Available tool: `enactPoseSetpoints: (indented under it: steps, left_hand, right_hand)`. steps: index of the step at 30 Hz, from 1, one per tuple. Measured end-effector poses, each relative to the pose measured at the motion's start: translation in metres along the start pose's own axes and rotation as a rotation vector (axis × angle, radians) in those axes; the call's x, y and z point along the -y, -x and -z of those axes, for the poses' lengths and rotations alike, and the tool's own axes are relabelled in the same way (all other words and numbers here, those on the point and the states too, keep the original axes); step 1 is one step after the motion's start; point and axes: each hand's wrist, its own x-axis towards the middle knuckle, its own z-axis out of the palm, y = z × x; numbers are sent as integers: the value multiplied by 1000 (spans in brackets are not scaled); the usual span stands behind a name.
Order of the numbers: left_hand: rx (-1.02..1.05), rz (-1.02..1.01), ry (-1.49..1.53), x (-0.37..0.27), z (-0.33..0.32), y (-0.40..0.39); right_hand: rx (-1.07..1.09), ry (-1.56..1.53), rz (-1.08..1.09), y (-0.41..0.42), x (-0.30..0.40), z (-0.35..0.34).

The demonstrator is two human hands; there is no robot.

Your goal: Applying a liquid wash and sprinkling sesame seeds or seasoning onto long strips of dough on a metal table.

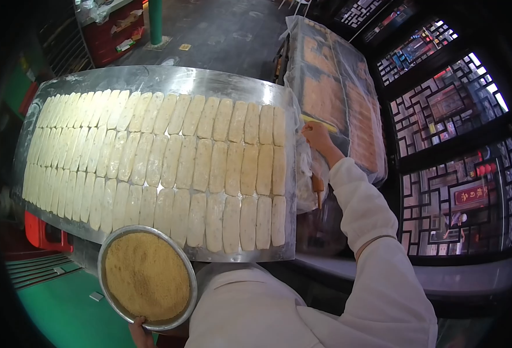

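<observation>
My left hand (140, 334) grips the near rim of a round metal pan (192, 278) at the bottom. The pan is full of golden-brown coarse crumbs (147, 274) and overlaps the front edge of a metal-topped table (238, 85). Three rows of pale, flat dough strips (162, 163) cover much of that top. At the table's right end, my right hand (316, 134) has its fingers curled beside a yellow strip-like object (336, 128) and clear plastic sheeting (306, 161). Whether it holds either one is hidden.
Browned slabs (323, 102) lie under plastic on another table at the right. A wooden-handled tool (317, 185) hangs near plastic at the table's right end. Dark lattice windows (451, 104) run along the right. A red plastic container (43, 232) is at lower left, a green post (155, 21) beyond.
</observation>
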Motion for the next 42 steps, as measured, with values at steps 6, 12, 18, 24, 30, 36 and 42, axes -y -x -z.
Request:
enactPoseSetpoints:
  steps: [6,12,18,24,30,36,42]
  left_hand:
    - [-21,34,-24,0,3,-4]
    - [-38,50,-27,-7,-10,3]
    - [-7,-12,-4,1,-1,-3]
    - [-36,6,-22,2,1,-3]
    - [-14,-4,41,13,13,-7]
    - [44,-62,92,11,-2,4]
    - [59,-134,75,12,-16,3]
  right_hand:
    - [5,-27,60,16,-16,0]
    - [192,28,-69,54,-8,-3]
    - [473,-121,-155,80,-19,-19]
    - [333,-168,-26,108,16,-44]
    - [833,-336,178,242,152,-198]
    - [770,309,1009,386,166,-331]
    - [873,177,920,367,131,-386]
